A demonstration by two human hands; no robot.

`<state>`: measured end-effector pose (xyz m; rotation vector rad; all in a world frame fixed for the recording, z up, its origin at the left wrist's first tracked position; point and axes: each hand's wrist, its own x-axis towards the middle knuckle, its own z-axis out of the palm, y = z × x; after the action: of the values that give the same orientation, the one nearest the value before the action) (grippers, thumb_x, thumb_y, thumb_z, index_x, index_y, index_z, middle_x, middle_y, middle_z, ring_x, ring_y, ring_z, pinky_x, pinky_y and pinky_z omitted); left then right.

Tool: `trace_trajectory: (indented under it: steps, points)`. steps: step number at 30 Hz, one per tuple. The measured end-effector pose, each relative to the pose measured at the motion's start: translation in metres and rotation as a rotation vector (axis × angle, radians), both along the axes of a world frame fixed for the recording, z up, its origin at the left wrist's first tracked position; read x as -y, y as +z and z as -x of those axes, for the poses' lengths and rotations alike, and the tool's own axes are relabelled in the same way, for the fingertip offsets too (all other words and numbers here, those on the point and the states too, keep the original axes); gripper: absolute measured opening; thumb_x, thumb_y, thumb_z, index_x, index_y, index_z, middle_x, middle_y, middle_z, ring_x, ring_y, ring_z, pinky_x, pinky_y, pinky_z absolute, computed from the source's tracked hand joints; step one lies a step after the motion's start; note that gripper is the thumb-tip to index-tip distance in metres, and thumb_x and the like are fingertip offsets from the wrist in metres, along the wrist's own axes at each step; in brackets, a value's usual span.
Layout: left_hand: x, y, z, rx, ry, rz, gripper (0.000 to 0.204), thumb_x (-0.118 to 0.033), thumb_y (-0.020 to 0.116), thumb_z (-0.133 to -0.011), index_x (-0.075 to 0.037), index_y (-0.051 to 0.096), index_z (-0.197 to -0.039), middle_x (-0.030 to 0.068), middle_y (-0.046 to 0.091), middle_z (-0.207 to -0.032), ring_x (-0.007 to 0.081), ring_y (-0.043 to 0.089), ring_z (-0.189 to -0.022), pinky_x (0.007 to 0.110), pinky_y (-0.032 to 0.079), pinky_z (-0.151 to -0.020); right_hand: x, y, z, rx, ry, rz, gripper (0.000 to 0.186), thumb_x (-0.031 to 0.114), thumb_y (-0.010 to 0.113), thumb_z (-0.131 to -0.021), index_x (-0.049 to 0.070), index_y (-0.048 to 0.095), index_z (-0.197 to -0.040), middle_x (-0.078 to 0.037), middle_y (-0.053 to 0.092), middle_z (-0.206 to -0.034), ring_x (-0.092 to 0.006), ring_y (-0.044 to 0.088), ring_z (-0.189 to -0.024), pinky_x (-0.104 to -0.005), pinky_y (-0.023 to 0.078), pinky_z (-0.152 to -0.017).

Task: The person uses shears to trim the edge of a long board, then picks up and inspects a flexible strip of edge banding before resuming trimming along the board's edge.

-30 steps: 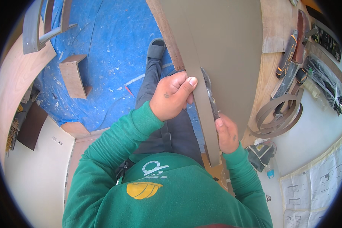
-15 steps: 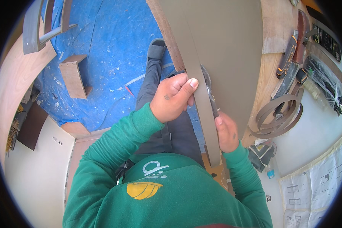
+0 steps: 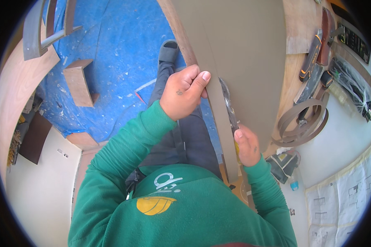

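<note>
A large grey-brown panel [image 3: 247,49] stands in front of me, with a bare wood edge on its left. Along that edge runs a flat strip of matching edge banding [image 3: 223,133], its free end hanging down near my waist. My left hand [image 3: 183,92] is closed, thumb over curled fingers, pinching the strip's left side against the panel edge. To the right of the strip, my right hand [image 3: 247,146] is closed round a dark metal tool [image 3: 228,101] with a bit of yellow at its grip. Its exact kind is partly hidden.
Rolled banding [image 3: 303,123], a utility knife [image 3: 310,59] and a plastic bag [image 3: 348,80] lie at the right, above printed drawings [image 3: 338,201]. Blue sheeting [image 3: 119,49] covers the floor. A small wooden piece [image 3: 79,84] stands there, and a slippered foot [image 3: 169,51] rests beyond my left hand.
My left hand has shifted slightly up and left along the panel edge. My right hand has dropped a little with the tool, showing more of its yellow part.
</note>
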<state>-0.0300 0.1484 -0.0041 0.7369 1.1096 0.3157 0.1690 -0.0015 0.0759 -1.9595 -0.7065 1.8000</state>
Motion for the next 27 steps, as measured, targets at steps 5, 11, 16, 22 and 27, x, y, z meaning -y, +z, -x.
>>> trace_trajectory:
  steps: [5, 11, 16, 22, 27]
  points:
    - [0.004, -0.003, 0.001, 0.006, -0.009, -0.003, 0.038, -0.033, 0.055, -0.108, -0.003, 0.06, -0.087, 0.0038, 0.062, -0.072, 0.0061, 0.052, -0.06, 0.026, 0.042, -0.053, -0.006, 0.001, 0.003, -0.001, 0.014, 0.001, 0.044, 0.04, 0.049, -0.107, 0.001, 0.052, -0.086, -0.002, 0.043, -0.073, -0.0124, 0.038, -0.069, -0.0317, 0.036, -0.062]
    - [0.005, -0.005, 0.002, 0.01, 0.009, -0.013, 0.037, -0.033, 0.055, -0.108, -0.003, 0.06, -0.087, 0.004, 0.062, -0.071, 0.0065, 0.052, -0.06, 0.026, 0.042, -0.053, -0.007, 0.0, 0.005, -0.021, 0.029, 0.023, 0.043, 0.038, 0.046, -0.108, 0.0, 0.052, -0.088, -0.002, 0.044, -0.073, -0.0129, 0.038, -0.069, -0.032, 0.037, -0.063]
    - [0.004, -0.004, 0.002, 0.0, -0.01, -0.013, 0.037, -0.033, 0.055, -0.108, -0.003, 0.061, -0.088, 0.004, 0.062, -0.072, 0.0065, 0.052, -0.061, 0.026, 0.042, -0.054, -0.013, 0.003, 0.008, 0.026, 0.036, 0.013, 0.043, 0.038, 0.047, -0.108, 0.001, 0.053, -0.088, -0.002, 0.045, -0.073, -0.0129, 0.04, -0.069, -0.0319, 0.038, -0.063]
    - [0.001, -0.001, 0.004, 0.012, -0.022, 0.0, 0.036, -0.033, 0.054, -0.108, -0.001, 0.064, -0.093, 0.0039, 0.063, -0.073, 0.0069, 0.053, -0.062, 0.026, 0.042, -0.055, -0.001, 0.0, 0.006, 0.034, 0.011, 0.006, 0.043, 0.037, 0.05, -0.108, 0.001, 0.053, -0.084, -0.002, 0.045, -0.071, -0.0127, 0.04, -0.067, -0.0319, 0.038, -0.061]
    - [0.0, 0.003, 0.004, 0.013, -0.029, 0.018, 0.036, -0.032, 0.054, -0.108, -0.001, 0.065, -0.095, 0.0033, 0.062, -0.074, 0.007, 0.052, -0.062, 0.026, 0.042, -0.055, -0.008, 0.001, 0.006, 0.011, 0.011, -0.001, 0.042, 0.037, 0.049, -0.108, 0.001, 0.053, -0.086, -0.003, 0.046, -0.073, -0.0126, 0.041, -0.069, -0.0321, 0.039, -0.062]
